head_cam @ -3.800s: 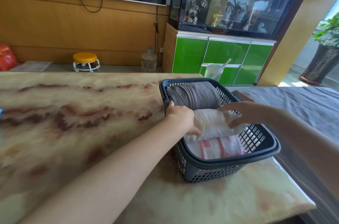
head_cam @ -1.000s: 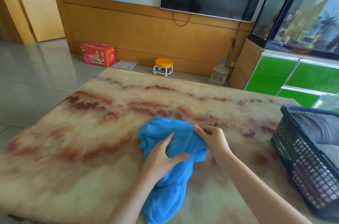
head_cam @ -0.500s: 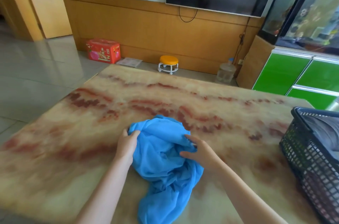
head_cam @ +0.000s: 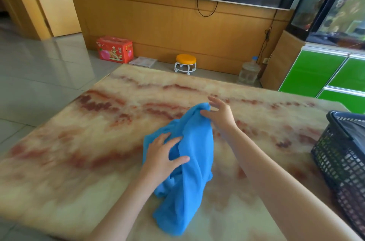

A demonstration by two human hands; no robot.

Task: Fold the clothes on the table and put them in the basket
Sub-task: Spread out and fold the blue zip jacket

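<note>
A crumpled bright blue garment (head_cam: 189, 177) lies on the marble table (head_cam: 79, 152), trailing toward the near edge. My left hand (head_cam: 164, 158) rests flat on its left side with fingers spread. My right hand (head_cam: 219, 114) pinches the garment's far top corner between thumb and fingers and lifts it a little. The dark plastic basket (head_cam: 343, 163) stands at the table's right edge, cut off by the frame, with grey folded cloth (head_cam: 353, 128) showing inside.
Beyond the table's far edge on the floor are a red box (head_cam: 114, 49), a small orange-topped stool (head_cam: 185, 63) and a water jug (head_cam: 248, 73). A green cabinet (head_cam: 324, 75) stands at the right under a glass case.
My hands left the basket and came to the blue garment. Since half a second ago my right hand has pulled its top corner farther away, and my left hand has spread flat on it.
</note>
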